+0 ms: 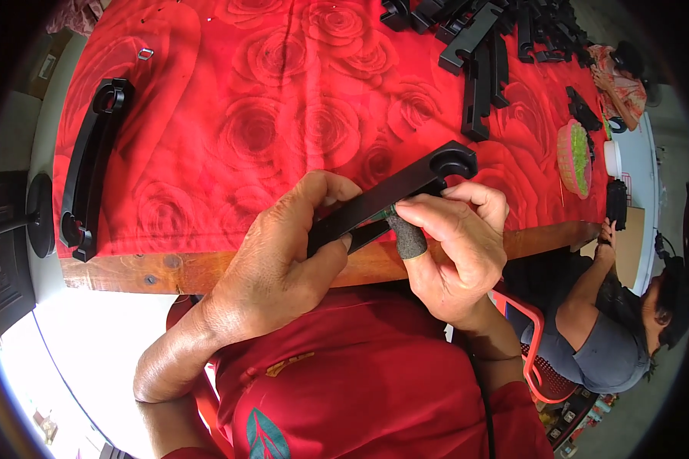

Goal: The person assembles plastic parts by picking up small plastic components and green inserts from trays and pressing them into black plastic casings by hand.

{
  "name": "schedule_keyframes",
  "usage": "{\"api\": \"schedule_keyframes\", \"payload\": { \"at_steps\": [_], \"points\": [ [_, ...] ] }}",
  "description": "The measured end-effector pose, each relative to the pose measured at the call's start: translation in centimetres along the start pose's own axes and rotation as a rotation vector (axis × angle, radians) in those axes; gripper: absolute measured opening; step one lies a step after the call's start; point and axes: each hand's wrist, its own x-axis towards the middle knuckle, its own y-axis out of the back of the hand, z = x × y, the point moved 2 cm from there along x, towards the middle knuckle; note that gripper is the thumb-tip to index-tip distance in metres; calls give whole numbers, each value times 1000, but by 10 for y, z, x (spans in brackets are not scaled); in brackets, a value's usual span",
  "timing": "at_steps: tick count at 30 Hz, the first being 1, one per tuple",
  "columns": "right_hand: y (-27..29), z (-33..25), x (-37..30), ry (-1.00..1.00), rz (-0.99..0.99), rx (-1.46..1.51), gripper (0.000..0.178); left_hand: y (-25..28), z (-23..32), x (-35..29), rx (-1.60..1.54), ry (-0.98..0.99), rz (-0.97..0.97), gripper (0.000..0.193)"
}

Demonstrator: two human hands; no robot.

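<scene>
Over the near edge of the table I hold a long black plastic bar with a round, cup-like notch at its far end. My left hand is closed around its near end, thumb below and fingers on the far side. Against the side of the bar, my right hand presses with thumb and index finger. A dark grey sleeve wraps the right thumb. Something small and green shows at that thumb's tip, too hidden to name. A similar black bar lies at the left of the table.
A red rose-patterned cloth covers the wooden table. Several black parts are heaped at the far right. A small metal nut lies far left. A pink basket stands right; a co-worker sits near it on a red chair.
</scene>
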Motion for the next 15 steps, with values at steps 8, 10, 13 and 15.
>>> {"api": "schedule_keyframes", "payload": {
  "at_steps": [8, 10, 13, 15],
  "points": [
    [-4, 2, -1, 19, -27, -23, 29, -1, 1, 1, -5, 23, 3, 30],
    [-4, 3, -2, 27, -24, -22, 29, -1, 1, 1, -15, 9, 10, 29],
    [-2, 3, -3, 8, -38, -7, 29, -2, 6, 0, -57, 18, 0, 31],
    [-3, 2, -2, -6, -10, 27, 30, -1, 9, 1, -57, 15, -7, 33]
  ]
}}
